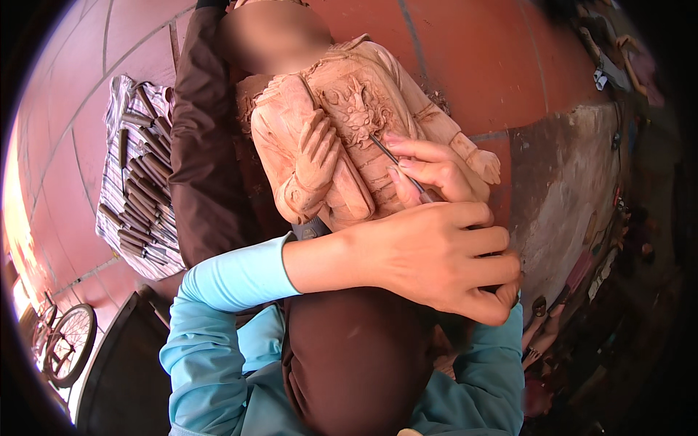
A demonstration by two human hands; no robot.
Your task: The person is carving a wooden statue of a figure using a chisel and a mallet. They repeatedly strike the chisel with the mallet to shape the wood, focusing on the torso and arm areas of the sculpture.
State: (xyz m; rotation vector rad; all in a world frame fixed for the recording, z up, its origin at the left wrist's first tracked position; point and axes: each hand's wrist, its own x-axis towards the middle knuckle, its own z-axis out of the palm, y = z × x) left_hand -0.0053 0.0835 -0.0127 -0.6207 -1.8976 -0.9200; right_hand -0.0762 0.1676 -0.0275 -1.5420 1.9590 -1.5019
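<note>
Red tiles point(480, 58) lie beneath a carved figure point(345, 156) at twelve o'clock, face-up, probably for access; tools point(148, 172) rest at nine, seemingly within reach. Left hand point(443, 254) curls above a chisel point(388, 153), grip unclear; right hand point(445, 173) pinches it, likely for control.

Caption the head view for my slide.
Right hand holding a slim tool to a carved figure, left hand close by.
</note>
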